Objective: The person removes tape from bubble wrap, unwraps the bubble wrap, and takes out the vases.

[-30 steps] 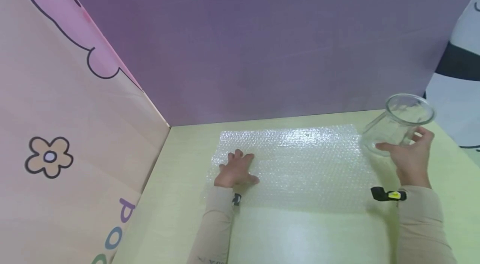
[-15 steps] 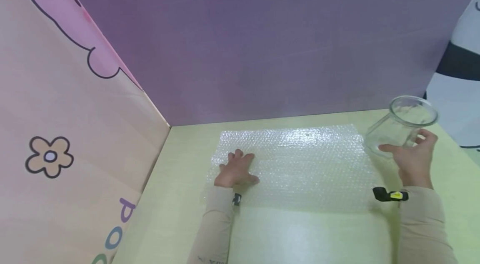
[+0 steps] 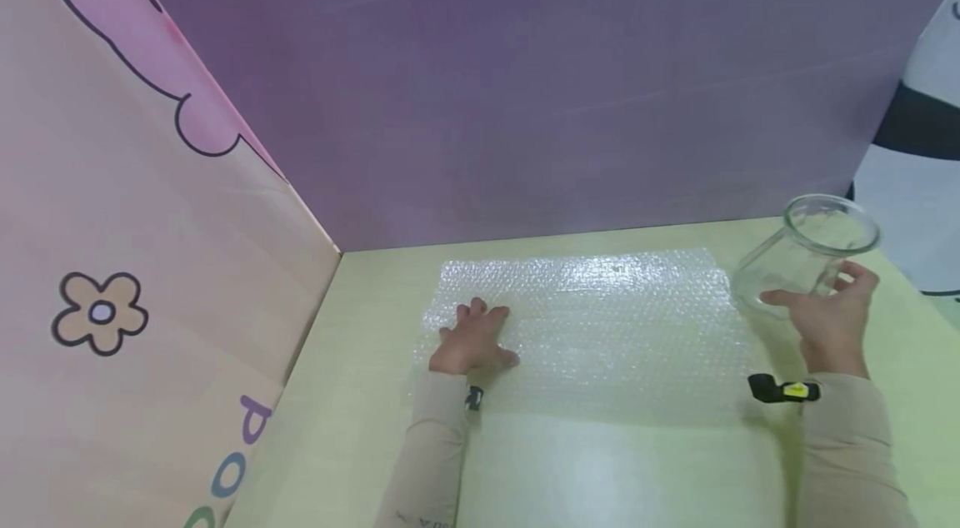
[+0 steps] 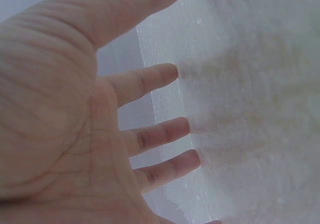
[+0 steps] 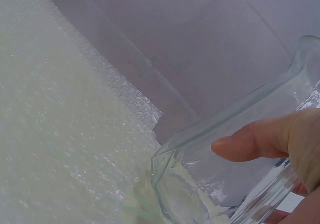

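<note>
A sheet of bubble wrap (image 3: 615, 336) lies flat across the table. My left hand (image 3: 471, 340) rests its spread fingertips on the sheet's left part; in the left wrist view the fingers (image 4: 165, 129) are fairly straight and touch the plastic. At the sheet's right edge my right hand (image 3: 832, 320) grips a clear glass vase (image 3: 780, 266) by its side, thumb on the near face and fingers behind. The vase tilts, its wide flared rim up and to the right, its base toward the wrap. Whether the base touches the table I cannot tell.
The pale yellow-green table (image 3: 600, 478) meets a purple wall (image 3: 525, 95) at the back. A pale printed panel (image 3: 187, 303) with a flower and letters borders the left side. Another printed panel (image 3: 915, 203) stands at the far right.
My right hand has shifted slightly right and a little down in the head view, carrying the tilted vase along. The left hand and the bubble wrap have stayed put.
</note>
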`<state>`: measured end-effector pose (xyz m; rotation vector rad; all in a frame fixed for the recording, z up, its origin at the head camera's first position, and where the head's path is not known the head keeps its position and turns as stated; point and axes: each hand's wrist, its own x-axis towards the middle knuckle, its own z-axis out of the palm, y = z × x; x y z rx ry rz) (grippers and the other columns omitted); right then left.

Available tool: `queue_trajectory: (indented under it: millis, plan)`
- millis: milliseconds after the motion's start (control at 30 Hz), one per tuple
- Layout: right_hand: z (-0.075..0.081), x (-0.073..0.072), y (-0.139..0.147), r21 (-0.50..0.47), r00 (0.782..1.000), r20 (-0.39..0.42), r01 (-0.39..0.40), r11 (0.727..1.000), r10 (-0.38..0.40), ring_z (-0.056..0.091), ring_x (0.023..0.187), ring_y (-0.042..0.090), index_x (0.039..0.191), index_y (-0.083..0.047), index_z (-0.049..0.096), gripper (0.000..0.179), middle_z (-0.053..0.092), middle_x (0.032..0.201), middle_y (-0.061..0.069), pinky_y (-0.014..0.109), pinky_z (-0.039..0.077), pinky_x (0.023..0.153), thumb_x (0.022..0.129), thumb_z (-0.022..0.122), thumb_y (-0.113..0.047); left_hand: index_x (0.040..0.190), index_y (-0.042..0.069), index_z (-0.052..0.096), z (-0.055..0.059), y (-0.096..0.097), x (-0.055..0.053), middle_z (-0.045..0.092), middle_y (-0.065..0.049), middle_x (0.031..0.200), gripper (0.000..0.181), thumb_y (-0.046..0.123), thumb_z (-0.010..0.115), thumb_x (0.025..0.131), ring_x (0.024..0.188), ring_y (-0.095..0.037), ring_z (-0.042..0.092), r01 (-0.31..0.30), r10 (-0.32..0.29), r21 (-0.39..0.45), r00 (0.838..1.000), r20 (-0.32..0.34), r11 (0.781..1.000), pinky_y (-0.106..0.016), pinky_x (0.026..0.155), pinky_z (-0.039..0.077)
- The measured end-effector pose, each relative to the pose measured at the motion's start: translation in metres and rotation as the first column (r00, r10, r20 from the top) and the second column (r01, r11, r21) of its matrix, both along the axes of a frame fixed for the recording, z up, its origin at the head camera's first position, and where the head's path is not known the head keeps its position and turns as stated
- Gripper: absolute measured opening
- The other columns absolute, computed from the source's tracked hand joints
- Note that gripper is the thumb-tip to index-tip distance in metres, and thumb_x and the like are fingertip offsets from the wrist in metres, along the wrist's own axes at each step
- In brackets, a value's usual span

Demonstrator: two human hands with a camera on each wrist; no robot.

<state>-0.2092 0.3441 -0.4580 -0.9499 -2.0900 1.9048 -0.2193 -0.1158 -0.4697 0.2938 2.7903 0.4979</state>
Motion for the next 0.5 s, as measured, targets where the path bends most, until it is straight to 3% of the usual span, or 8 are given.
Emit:
queue_trajectory:
  millis: [500]
  plan:
    - [-0.0064, -0.0025, 0.0024, -0.036, 0.999, -0.023, 0.027, 0.999, -0.027, 0.019, 0.151, 0.021, 0.145, -0.045, 0.013, 0.113, 0.016, 0.158, -0.011, 0.037, 0.034, 0.121, 0.074, 0.089, -0.001, 0.154, 0.021, 0.045, -0.0025, -0.0002, -0.0007, 0.039, -0.018, 0.154, 0.087, 0.042, 0.085, 0.08, 0.138, -0.041, 0.036, 0.0, 0.0, 0.002, 1.0, -0.006, 1.0, -0.076, 0.101, 0.039]
